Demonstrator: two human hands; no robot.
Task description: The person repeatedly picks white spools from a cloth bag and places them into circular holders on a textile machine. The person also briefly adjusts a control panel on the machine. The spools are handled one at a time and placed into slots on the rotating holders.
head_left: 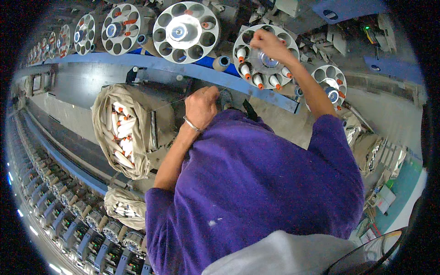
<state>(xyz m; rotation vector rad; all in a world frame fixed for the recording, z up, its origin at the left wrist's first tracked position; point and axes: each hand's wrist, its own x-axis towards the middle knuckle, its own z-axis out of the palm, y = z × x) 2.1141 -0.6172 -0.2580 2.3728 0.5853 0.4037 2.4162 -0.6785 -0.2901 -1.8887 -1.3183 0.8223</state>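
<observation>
My right hand (271,47) is over a round white magazine (275,69) with pockets around its rim. Its fingers are bent together in a pinch, and what they hold is too small to make out. White yarn bobbins with orange tips (259,81) stand in several near pockets of this magazine. Closer to my body, my left hand (201,106) is closed in front of the purple shirt. A thin thread (170,104) runs from its fingers toward a cloth sack (101,114) on the left. Full bobbins (123,126) lie heaped inside the sack.
More round magazines (160,43) line the blue machine rail (160,62) toward the far left, and one smaller magazine (316,75) is at the right. A brown cone (221,64) sits by the rail. Another bobbin sack (112,201) stands lower left, beside a second machine row (91,220).
</observation>
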